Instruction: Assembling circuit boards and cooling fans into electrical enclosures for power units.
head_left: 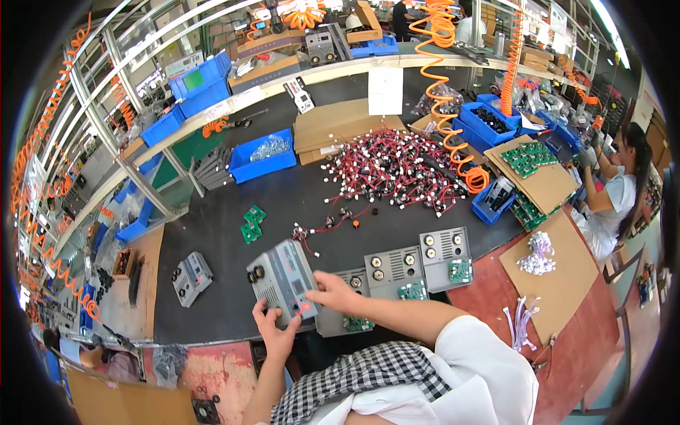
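Observation:
Between my hands is a grey front panel [281, 273] with black knobs at its left edge and slots, tilted above the black work surface. My left hand [276, 334] is closed on its lower edge, fingers and thumb beside the small red spot near the corner. On the right edge, my right hand [338, 293] grips it, thumb on the face. Just right stand three more grey panels, the nearest [360, 282] partly hidden by my right arm, then a middle one [386, 263] and a far one [443, 244], with brass fittings and green circuit boards.
Another grey panel with knobs [191, 278] lies to the left. Two green boards [252, 224] lie ahead. A heap of red and black wired parts [397, 170] spreads across the back, beside a blue bin [262, 156]. Orange coiled hoses [433, 57] hang down. A co-worker [613, 191] sits at right.

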{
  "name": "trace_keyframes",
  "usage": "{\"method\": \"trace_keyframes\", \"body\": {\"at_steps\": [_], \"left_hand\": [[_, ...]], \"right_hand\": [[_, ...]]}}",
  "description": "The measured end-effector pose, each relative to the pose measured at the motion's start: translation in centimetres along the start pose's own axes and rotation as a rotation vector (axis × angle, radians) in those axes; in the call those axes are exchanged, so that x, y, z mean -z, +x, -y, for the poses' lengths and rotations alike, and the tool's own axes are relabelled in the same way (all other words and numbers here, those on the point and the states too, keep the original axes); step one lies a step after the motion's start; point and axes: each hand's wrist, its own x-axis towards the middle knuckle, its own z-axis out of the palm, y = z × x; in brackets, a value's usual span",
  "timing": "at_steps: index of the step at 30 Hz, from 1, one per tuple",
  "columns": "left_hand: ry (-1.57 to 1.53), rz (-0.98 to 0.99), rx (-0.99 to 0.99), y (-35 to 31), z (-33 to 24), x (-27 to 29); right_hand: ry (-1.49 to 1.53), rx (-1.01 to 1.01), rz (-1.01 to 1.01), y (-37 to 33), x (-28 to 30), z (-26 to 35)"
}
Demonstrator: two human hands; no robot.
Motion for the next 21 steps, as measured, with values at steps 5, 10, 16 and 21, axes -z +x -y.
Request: {"method": "trace_keyframes", "body": {"at_steps": [5,10,16,21], "left_hand": [[-0.829,0.002,0.545,0.1,-0.1,0.6],[-1.664,0.070,0.625,-3.3,1.1,1.3],[-1.780,-0.174,1.128,-9.9,7.4,-0.4],[-1.706,-0.123,1.209,-9.8,9.7,-2.7]], "right_hand": [[-0.892,0.514,-0.145,1.7,-2.1,2.5],[-1.230,0.694,0.264,1.4,-5.9,-1.7],[-1.351,0.618,0.649,-1.4,-8.7,-7.1],[-1.347,0.630,0.567,-0.9,-7.6,-9.5]]}}
